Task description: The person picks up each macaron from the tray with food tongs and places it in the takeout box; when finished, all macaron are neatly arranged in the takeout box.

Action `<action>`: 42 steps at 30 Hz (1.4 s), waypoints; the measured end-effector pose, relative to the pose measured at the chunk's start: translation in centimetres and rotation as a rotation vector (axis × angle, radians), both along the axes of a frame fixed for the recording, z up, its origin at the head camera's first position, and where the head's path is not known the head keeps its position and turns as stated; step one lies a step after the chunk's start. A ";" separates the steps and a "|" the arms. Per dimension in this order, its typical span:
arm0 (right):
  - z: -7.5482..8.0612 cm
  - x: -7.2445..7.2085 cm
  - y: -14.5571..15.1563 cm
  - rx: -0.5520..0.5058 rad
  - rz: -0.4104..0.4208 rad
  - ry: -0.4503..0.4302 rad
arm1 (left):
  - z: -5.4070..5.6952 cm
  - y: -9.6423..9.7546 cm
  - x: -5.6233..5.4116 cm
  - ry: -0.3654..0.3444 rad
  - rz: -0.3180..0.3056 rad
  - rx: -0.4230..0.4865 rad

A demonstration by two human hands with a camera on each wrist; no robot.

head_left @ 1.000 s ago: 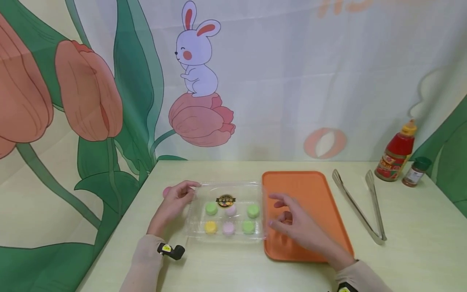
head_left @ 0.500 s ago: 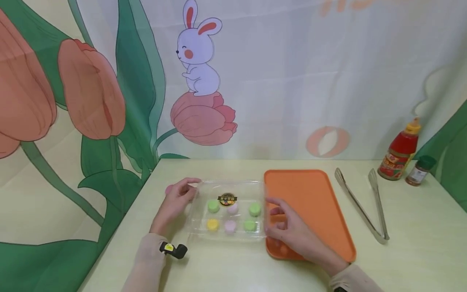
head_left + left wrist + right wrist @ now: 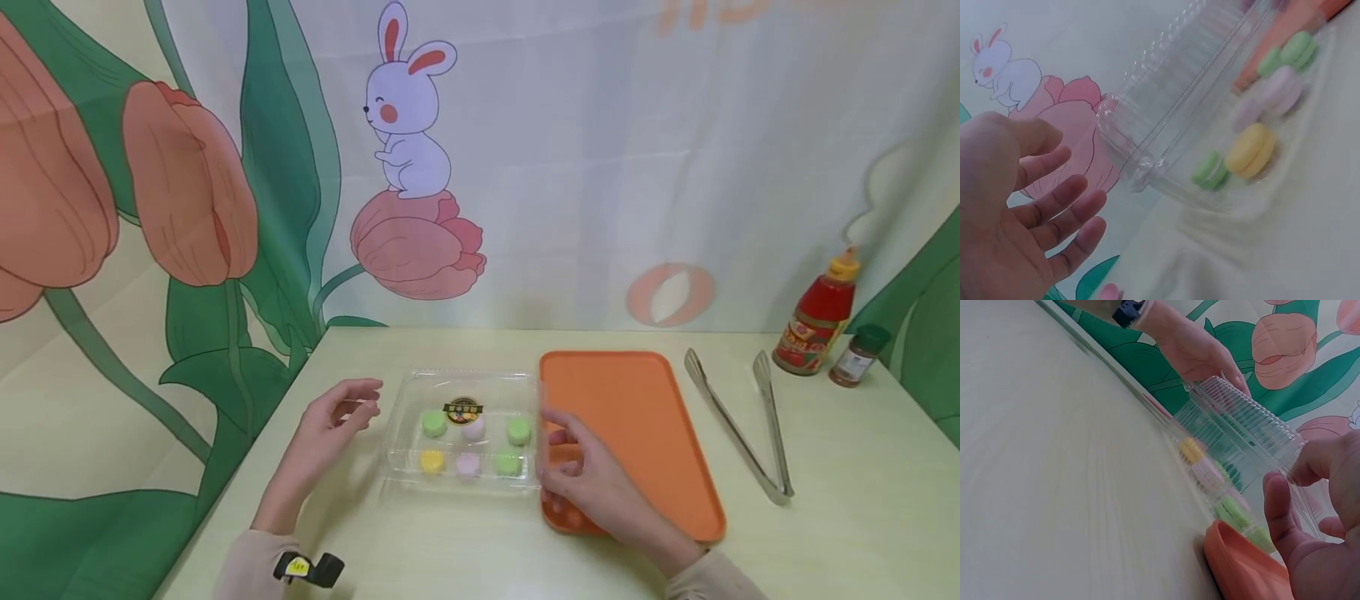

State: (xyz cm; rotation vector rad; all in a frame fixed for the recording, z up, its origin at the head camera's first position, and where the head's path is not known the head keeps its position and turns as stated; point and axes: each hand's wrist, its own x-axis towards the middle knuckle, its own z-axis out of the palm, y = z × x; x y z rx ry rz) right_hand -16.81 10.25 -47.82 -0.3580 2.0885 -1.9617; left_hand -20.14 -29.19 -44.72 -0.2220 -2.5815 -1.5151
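Note:
A clear plastic clamshell box (image 3: 480, 385) with a dark and gold label lies on the table. Several macarons show through it: green (image 3: 518, 431), pale purple (image 3: 468, 465) and yellow (image 3: 1251, 150). At the box's right edge, my right hand (image 3: 596, 483) pinches the rim between thumb and fingers; the right wrist view shows the thumb (image 3: 1279, 509) against the plastic. My left hand (image 3: 326, 433) is off the left side, apart from the box, with fingers loosely bent and nothing held. A small pink piece (image 3: 1109, 292) appears low in the left wrist view.
An orange tray (image 3: 637, 392) lies right of the box, partly under my right hand. Farther right are metal tongs (image 3: 738, 425), spread apart. A red sauce bottle (image 3: 816, 325) and a green-capped spice jar (image 3: 858, 357) stand at the back right, before a printed cloth backdrop (image 3: 562, 167).
My left hand has let go of the box's left edge and drawn back leftward. My right hand has come in from the right to the box's right edge.

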 end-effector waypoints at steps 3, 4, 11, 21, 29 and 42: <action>-0.1 0.2 -0.4 -0.011 -0.020 -0.012 | -0.5 -0.3 2.0 -0.023 -0.046 0.085; -0.1 0.3 -0.5 -0.016 -0.026 -0.020 | -0.9 -0.4 2.6 -0.042 -0.055 0.119; -0.4 0.6 -0.7 -0.048 -0.040 -0.055 | -3.4 0.1 4.6 -0.185 -0.085 0.221; -0.6 0.9 -1.1 -0.033 -0.042 -0.048 | -4.5 1.0 4.6 -0.145 -0.081 0.341; -0.4 1.1 -1.2 -0.011 -0.034 -0.031 | -4.6 1.2 4.8 -0.158 -0.060 0.388; -0.4 1.1 -1.2 -0.015 -0.034 -0.048 | -4.5 1.2 4.8 -0.177 -0.050 0.398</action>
